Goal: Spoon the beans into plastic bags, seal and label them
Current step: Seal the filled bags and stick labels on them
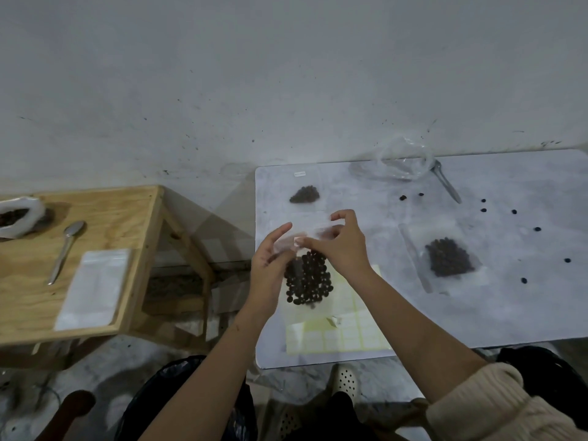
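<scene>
I hold a clear plastic bag of dark beans upright above the marble table. My left hand grips the bag's left side. My right hand pinches a small white label against the bag's upper part. Under the bag lies a yellowish sheet of labels. Another filled bag lies flat to the right. A labelled bag of beans lies at the far left of the table.
Loose beans are scattered at the table's right, beside a spoon and an empty crumpled bag. The wooden table on the left carries a bean bowl, a second spoon and a stack of empty bags.
</scene>
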Available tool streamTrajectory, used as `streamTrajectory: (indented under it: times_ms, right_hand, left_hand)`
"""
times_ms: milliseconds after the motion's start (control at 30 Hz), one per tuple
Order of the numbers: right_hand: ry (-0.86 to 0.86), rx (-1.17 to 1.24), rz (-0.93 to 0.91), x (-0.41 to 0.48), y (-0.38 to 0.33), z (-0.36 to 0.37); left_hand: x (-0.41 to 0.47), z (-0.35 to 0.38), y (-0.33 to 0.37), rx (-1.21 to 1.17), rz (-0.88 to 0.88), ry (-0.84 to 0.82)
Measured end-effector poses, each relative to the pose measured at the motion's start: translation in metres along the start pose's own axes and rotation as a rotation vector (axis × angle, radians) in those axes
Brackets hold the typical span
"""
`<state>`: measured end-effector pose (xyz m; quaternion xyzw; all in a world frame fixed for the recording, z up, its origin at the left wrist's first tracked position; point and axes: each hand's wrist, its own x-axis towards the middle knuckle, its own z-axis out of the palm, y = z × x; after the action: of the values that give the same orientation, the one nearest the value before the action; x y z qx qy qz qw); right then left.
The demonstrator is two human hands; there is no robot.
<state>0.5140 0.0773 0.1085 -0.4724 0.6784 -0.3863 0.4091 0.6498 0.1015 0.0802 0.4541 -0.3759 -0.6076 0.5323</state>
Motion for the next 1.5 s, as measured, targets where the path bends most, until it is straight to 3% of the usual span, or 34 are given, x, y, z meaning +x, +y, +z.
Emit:
streamTrajectory:
  times_ms: [167, 467, 633, 867, 1200, 1367, 1500]
  right_hand:
    - [-0.085, 0.117, 0.023, -0.003, -0.006, -0.002]
    - [-0.021, 0.128, -0.019, 0.001, -0.006, 0.003]
    - [-0.07, 0.18, 0.001, 0.009, -0.009, 0.001]
    - [-0.049, 0.237, 0.049, 0.049, -0.003, -0.008]
    - [-0.145, 0.234, 0.167, 0.137, 0.015, -0.02]
    - [-0.181, 0.17, 0.094, 0.182, 0.028, -0.009]
    - [-0.024, 0.092, 0.014, 0.213, 0.031, 0.01]
  left_hand:
    - [0.008, -0.002, 0.008, 0.077, 0.049, 0.093]
    - [0.018, -0.007, 0.022, 0.229, 0.083, 0.042]
    - [0.031, -0.002, 0.027, 0.265, 0.112, 0.024]
    - [0.067, 0.012, 0.022, 0.257, 0.046, -0.004]
    - [0.148, 0.035, 0.006, 0.323, -0.04, -0.048]
    - [0.198, 0.028, -0.007, 0.423, -0.012, 0.048]
    - [0.236, 0.025, -0.018, 0.532, 0.021, 0.153]
